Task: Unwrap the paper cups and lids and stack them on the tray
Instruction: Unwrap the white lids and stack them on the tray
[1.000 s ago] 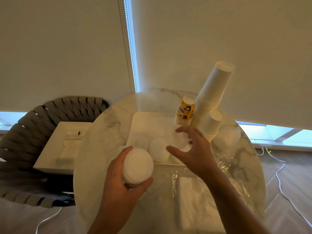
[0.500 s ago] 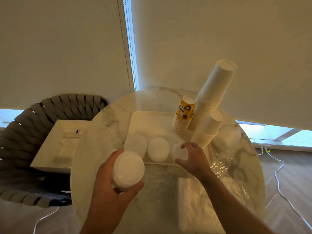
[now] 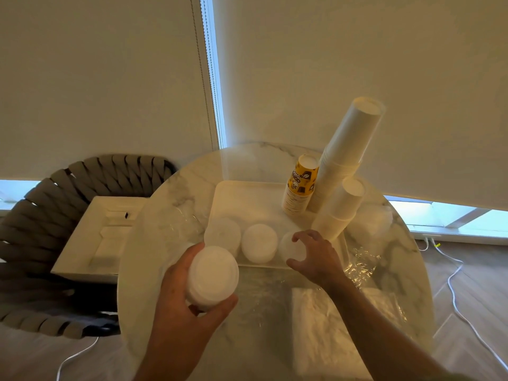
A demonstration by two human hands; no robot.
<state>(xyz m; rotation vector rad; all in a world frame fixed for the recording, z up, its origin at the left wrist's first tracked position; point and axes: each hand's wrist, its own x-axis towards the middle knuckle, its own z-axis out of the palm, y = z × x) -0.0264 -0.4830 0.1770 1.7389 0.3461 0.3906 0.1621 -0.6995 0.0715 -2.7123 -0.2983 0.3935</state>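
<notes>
A white tray (image 3: pixel 247 199) lies on a round marble table (image 3: pixel 192 171). Three piles of white lids stand along its near edge: left pile (image 3: pixel 222 233), middle pile (image 3: pixel 259 243), right pile (image 3: pixel 292 247). At the tray's right end stand a yellow printed cup stack (image 3: pixel 301 185), a tall white cup stack (image 3: pixel 346 149) and a shorter white cup stack (image 3: pixel 339 209). My left hand (image 3: pixel 178 306) grips a stack of white lids (image 3: pixel 213 273) above the table's near left. My right hand (image 3: pixel 316 257) curls its fingers around the right pile.
Crumpled clear plastic wrap (image 3: pixel 362 265) and a flat plastic bag (image 3: pixel 321 325) lie on the table near me. A wrapped bundle (image 3: pixel 373 218) sits at the right rim. A woven chair (image 3: pixel 41 229) holding a white box (image 3: pixel 93 237) stands left. Cables (image 3: pixel 453 284) run over the floor.
My right hand has drawn back from the tray's middle to the right lid pile at the near edge. My left hand with its lid stack has stayed about where it was.
</notes>
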